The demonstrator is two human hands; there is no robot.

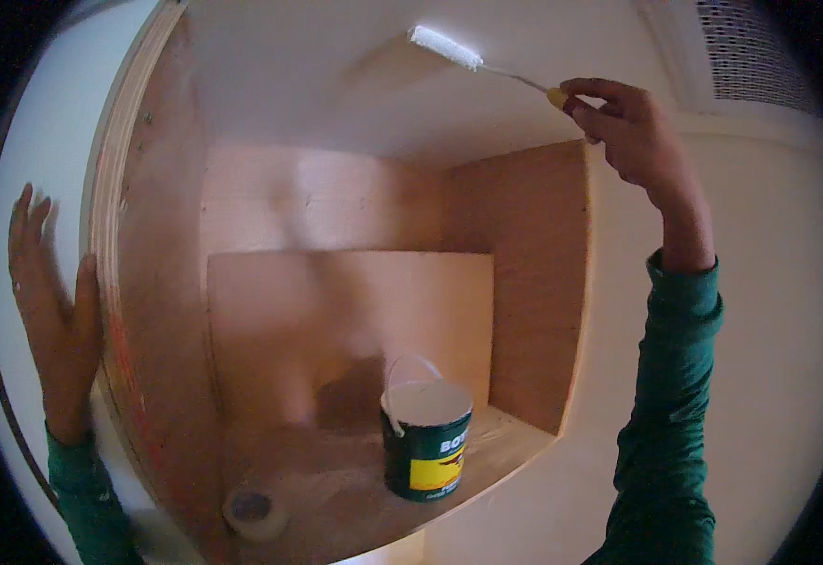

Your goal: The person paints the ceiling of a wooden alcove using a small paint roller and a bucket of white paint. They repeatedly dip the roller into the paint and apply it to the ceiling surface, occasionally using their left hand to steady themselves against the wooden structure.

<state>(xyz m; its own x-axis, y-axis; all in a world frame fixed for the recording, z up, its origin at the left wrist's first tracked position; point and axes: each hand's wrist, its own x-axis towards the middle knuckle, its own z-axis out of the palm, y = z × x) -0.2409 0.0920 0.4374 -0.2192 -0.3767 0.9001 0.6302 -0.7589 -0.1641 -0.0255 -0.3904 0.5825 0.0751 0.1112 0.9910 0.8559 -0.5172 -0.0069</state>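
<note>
left hand (61, 311) spread at cabinet edge (108, 188) | right hand (626, 137) pinching paint roller (445, 47) | green bucket (402, 466): white lettering (454, 442), yellow label (435, 474)

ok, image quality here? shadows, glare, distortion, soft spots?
Head view: black vignette in the corners, plywood box edges bowed by the fisheye; head view: paint roller sleeve bright, near white, with a shadow to its left; head view: broad soft shadows over the back panel; head view: tape roll at lower left dim and soft.
</note>
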